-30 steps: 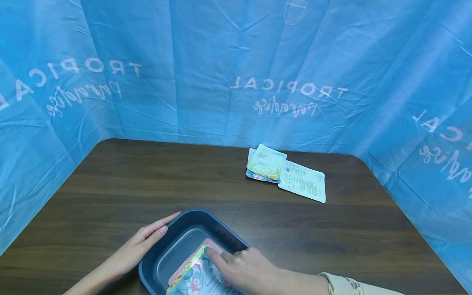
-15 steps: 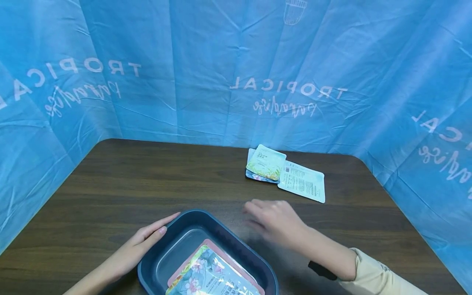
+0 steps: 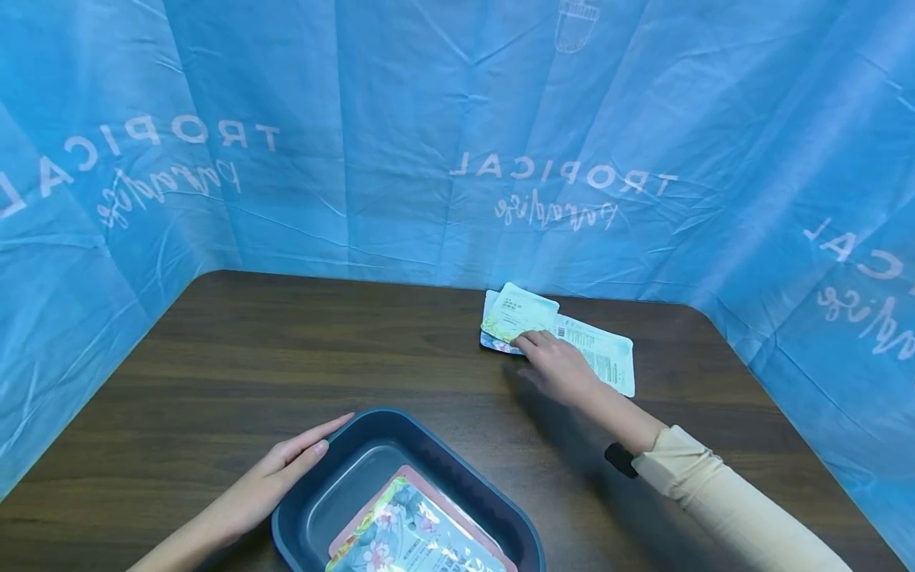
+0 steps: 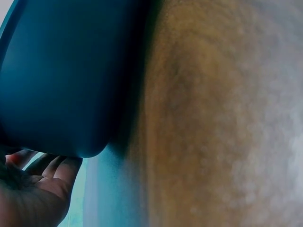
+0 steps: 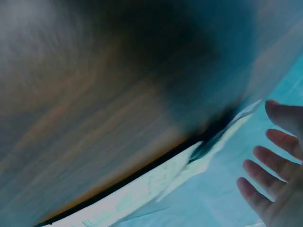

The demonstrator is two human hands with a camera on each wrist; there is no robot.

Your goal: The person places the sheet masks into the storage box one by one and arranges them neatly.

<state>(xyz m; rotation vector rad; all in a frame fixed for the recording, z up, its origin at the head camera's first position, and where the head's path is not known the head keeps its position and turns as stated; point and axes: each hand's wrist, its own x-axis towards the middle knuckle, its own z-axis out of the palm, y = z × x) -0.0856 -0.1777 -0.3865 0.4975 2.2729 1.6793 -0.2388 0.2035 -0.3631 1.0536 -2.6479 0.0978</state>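
Right hand (image 3: 561, 369) has moved from near the tray (image 3: 364, 470) to the far packets (image 3: 520, 308)

Its fingers are spread and hold nothing; contact with the nearest packet cannot be confirmed. Far packets lie bunched, partly overlapping, near the table's (image 3: 322, 342) back edge. A flowered packet (image 3: 415, 534) lies over a pink packet (image 3: 468, 515) inside the tray. Left hand (image 3: 275, 469), fingers extended, rests against the tray's side. Recommended: pinch a single layer at its edge and lift without dragging its neighbours.

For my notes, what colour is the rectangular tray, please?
The rectangular tray is dark blue, clearest in the head view.
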